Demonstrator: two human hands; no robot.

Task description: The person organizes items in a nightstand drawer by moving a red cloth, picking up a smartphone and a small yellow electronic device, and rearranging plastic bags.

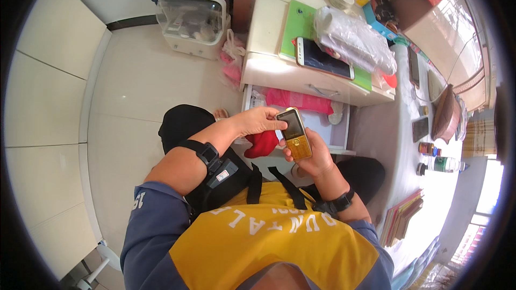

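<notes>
A gold mobile phone [300,148] with a dark screen on its upper half and a round button below it is held over my lap. My right hand [316,155] grips its lower part from the right side and underneath. At the upper left edge, my left hand [260,121] pinches the phone, thumb over the screen's edge. A red cloth item [261,145] shows just below my left hand; whether the hand touches it is unclear. Beyond the phone, an open drawer [342,129] holds a bright pink package [300,101].
On the cabinet [266,16] lie a white smartphone [324,59], a green booklet [298,20] and a plastic-wrapped roll [354,38]. A white-topped surface [397,161] at right bears a bottle [443,164] and stacked books [403,217]. A clear-fronted bin [193,20] stands on the floor.
</notes>
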